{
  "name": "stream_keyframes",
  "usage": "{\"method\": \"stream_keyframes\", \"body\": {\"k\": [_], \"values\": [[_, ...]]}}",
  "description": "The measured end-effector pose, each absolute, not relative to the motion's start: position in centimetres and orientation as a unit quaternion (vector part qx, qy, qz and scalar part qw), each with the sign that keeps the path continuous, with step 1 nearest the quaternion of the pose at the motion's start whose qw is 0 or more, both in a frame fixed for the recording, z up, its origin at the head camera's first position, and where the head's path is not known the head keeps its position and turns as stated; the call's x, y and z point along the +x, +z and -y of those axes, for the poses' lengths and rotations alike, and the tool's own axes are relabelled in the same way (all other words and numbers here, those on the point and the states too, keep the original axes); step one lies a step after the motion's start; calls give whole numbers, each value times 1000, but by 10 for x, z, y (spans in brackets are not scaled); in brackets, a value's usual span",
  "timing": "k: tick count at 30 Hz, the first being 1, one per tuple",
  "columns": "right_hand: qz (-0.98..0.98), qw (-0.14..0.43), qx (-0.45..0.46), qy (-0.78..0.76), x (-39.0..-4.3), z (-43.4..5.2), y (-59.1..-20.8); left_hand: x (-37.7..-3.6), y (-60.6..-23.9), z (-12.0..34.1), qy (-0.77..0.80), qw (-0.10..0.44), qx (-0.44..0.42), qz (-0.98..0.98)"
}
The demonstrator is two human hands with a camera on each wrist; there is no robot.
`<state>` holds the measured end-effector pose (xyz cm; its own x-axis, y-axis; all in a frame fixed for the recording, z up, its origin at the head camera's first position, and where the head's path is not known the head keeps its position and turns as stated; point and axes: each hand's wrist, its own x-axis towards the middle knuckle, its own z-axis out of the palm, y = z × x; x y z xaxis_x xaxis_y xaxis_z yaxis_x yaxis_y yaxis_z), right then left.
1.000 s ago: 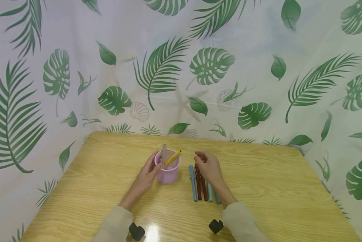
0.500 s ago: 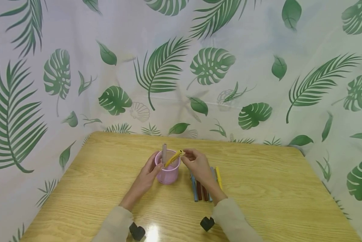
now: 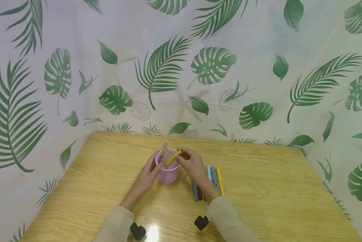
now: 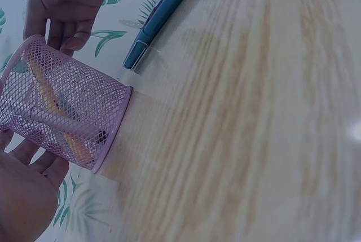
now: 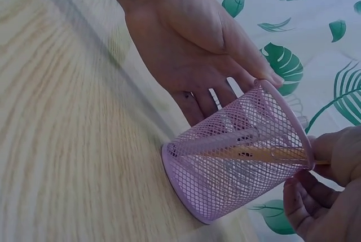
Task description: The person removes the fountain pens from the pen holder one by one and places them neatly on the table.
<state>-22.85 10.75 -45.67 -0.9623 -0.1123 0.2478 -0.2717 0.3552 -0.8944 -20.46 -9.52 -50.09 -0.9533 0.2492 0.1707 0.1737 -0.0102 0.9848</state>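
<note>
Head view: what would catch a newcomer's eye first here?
Mid-table, a pink wire-mesh pen cup stands on the light wooden table, with the left hand against its side. The right hand is at the rim by a yellow pen leaning out. A row of coloured pens lies just right.

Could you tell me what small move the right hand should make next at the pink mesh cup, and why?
Probably let go and draw back. The right hand pinches the top of the yellow pen, whose lower end already sits inside the pink mesh cup beside a grey pen. The left hand rests against the cup's side, steadying it.
</note>
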Motion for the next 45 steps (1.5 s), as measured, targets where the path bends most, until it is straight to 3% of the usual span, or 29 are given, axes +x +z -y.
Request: {"method": "stream_keyframes", "body": {"k": [11,21,45], "values": [[785,80,54,612,-224,-108,-459,-204,-500,96,688,20,168,-705],[649,100,76,750,-214,-124,-438,-204,-500,97,691,27,169,-702],[571,142,-4,808,-196,-220,-417,-204,-499,95,693,24,154,-704]]}}
